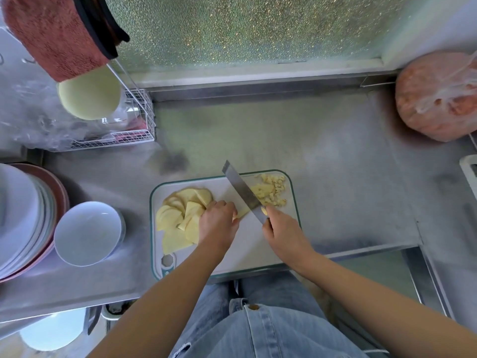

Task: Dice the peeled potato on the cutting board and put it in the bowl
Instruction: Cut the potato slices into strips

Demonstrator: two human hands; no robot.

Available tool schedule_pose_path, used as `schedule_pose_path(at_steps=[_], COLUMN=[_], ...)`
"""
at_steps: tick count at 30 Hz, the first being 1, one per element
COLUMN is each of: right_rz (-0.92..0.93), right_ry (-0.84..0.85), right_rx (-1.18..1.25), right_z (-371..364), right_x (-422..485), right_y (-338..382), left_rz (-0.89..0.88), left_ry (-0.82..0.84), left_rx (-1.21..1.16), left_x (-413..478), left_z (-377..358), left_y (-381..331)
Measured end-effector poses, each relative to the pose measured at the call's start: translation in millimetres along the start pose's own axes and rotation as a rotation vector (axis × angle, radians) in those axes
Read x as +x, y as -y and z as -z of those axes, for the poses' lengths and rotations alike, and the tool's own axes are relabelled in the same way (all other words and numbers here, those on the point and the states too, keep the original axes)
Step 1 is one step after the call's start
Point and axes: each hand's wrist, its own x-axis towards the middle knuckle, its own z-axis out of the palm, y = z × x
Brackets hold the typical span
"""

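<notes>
Potato [242,213] under L hand [219,219], knife [241,191] in R hand [282,229]

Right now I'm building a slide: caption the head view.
Left hand steadies a potato slice, right hand dices it with a knife on the cutting board; bowl empty alongside.

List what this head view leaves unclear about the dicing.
1. Head view: pale yellow potato piece being cut, mostly covered by the left hand.
2. Head view: handle of the broad steel knife, enclosed by the right hand.
3. Head view: stack of white plates, cut off by the left edge.
</notes>
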Motion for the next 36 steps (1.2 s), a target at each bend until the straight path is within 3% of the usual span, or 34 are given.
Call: schedule_pose_path(at_steps=[36], right_rz=[0.058], right_ry=[0.016], right_rx=[-0.004], right_z=[-16.5], right_x=[-1.6], right_y=[5.1], left_rz=[0.032], left_ry=[0.011], left_rx=[-0.021], left_x=[-8.3], left_z=[-1.2], left_y=[-2.9])
